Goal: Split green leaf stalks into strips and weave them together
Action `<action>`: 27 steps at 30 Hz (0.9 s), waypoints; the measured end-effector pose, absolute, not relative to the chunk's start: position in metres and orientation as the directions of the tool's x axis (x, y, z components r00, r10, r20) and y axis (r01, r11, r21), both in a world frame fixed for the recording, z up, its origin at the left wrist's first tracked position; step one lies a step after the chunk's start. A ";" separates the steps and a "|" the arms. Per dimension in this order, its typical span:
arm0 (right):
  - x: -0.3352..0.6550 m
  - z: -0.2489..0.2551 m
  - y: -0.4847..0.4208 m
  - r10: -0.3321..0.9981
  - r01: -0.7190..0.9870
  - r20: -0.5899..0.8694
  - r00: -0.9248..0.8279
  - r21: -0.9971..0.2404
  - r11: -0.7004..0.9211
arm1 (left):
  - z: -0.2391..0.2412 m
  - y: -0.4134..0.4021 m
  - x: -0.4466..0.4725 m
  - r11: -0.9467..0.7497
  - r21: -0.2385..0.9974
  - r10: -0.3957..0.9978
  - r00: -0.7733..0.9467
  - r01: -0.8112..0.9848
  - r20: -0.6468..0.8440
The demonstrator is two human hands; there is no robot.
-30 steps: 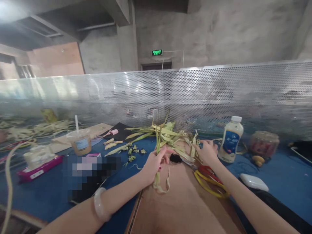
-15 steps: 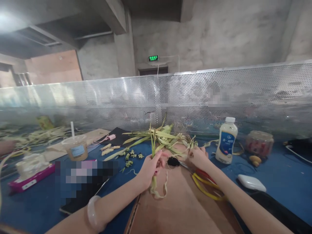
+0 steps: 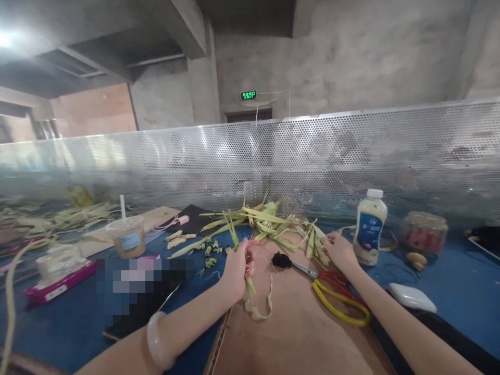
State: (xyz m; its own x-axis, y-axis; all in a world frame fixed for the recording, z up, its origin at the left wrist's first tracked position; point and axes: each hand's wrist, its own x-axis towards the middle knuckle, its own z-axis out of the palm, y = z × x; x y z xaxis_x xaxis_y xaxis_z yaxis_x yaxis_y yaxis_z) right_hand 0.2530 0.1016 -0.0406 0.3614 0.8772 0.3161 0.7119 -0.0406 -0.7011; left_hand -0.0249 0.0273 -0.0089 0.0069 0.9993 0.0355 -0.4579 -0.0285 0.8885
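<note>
My left hand (image 3: 237,268) is closed round a thin bundle of green-yellow leaf strips (image 3: 234,234); their tips stick up above the fist and curled ends hang below it over a brown board (image 3: 289,333). My right hand (image 3: 339,249) reaches into a pile of leaf strips (image 3: 273,221) at the board's far end, fingers bent and pinching strips at its right side. Scissors with red and yellow handles (image 3: 332,297) lie on the board between my forearms, their black-tipped blades pointing left.
A blue cloth (image 3: 449,281) covers the table. A white bottle (image 3: 369,226) and a clear jar (image 3: 424,232) stand right; a white case (image 3: 412,298) lies nearer. A lidded drink cup (image 3: 127,234) and a pink box (image 3: 58,281) are left. A perforated metal screen (image 3: 312,156) runs behind.
My left hand has tilted its bundle to the left and drawn slightly back. My right hand shifted right, off the scissors' blades, to the right side of the leaf pile.
</note>
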 end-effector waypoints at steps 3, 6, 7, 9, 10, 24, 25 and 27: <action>0.250 -0.041 0.102 0.883 0.726 0.298 0.363 -0.684 -0.068 | -0.011 0.031 -0.027 0.038 0.867 0.999 0.032 -0.498 -0.026; 0.245 -0.039 0.100 0.883 0.766 0.314 0.348 -0.639 -0.075 | -0.012 0.033 -0.028 0.093 0.866 0.995 0.069 -0.491 -0.069; 0.244 -0.039 0.099 0.883 0.781 0.324 0.339 -0.621 -0.072 | -0.013 0.033 -0.028 0.106 0.870 0.994 0.082 -0.481 -0.076; 0.241 -0.038 0.097 0.883 0.806 0.345 0.318 -0.589 -0.061 | -0.013 0.032 -0.027 0.116 0.883 0.991 0.110 -0.455 -0.074; 0.240 -0.038 0.096 0.884 0.816 0.353 0.308 -0.576 -0.054 | -0.013 0.031 -0.026 0.111 0.892 0.990 0.126 -0.439 -0.062; 0.237 -0.041 0.093 0.856 0.894 0.445 0.262 -0.447 -0.041 | -0.008 0.020 -0.022 0.043 0.952 0.978 0.207 -0.304 0.021; 0.237 -0.041 0.093 0.855 0.896 0.447 0.263 -0.441 -0.045 | -0.008 0.019 -0.022 0.041 0.954 0.978 0.209 -0.298 0.024; 0.237 -0.042 0.093 0.859 0.904 0.445 0.255 -0.425 -0.048 | -0.008 0.019 -0.022 0.037 0.957 0.976 0.217 -0.286 0.027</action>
